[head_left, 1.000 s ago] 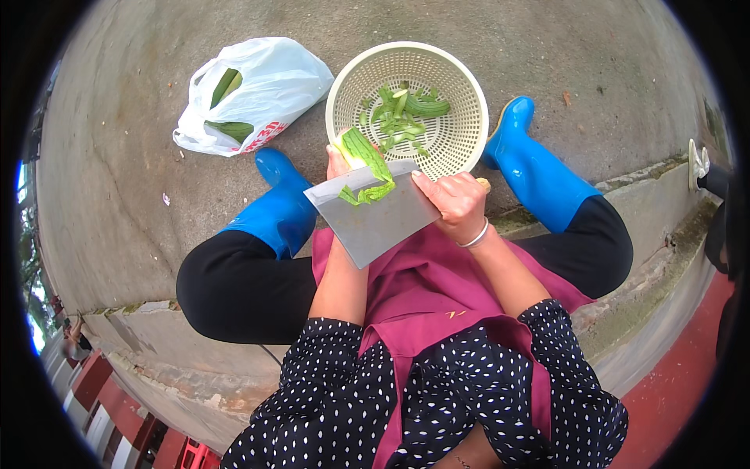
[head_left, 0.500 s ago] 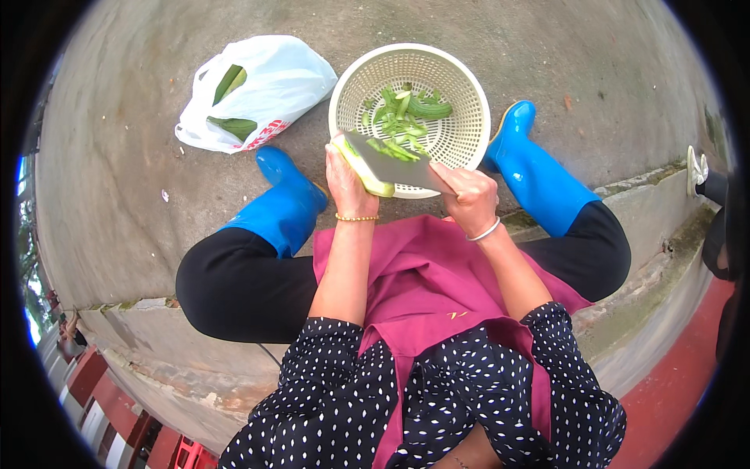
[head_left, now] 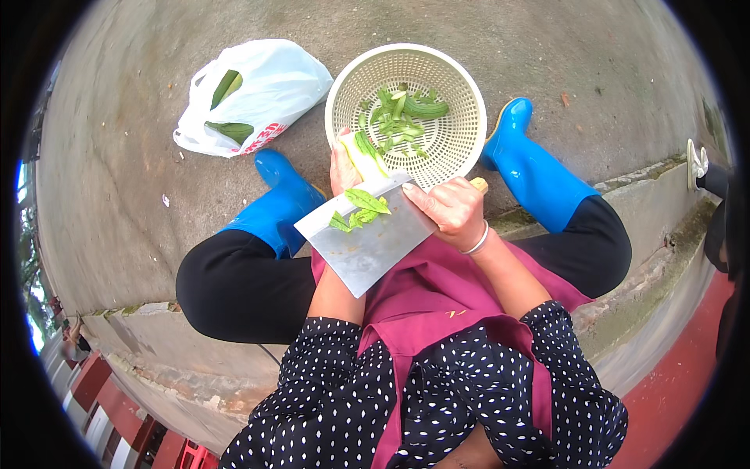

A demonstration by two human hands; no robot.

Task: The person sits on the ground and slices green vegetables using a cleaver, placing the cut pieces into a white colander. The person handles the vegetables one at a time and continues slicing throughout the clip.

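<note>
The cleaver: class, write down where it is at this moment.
In the head view, the cleaver is near the middle, held in the right hand; it bears green peelings and shows just below the cream basket.

A rough, grey-brown concrete floor [head_left: 609, 78] fills the upper part of the frame, patchy in tone. On it sit a white plastic bag [head_left: 273, 90] at upper left and, close beside it at upper centre, a round, cream, perforated basket [head_left: 470, 129]. Two blue rubber boots [head_left: 531, 168] rest there too, left and right of centre, with a small brown scrap [head_left: 566, 100] at upper right.
</note>
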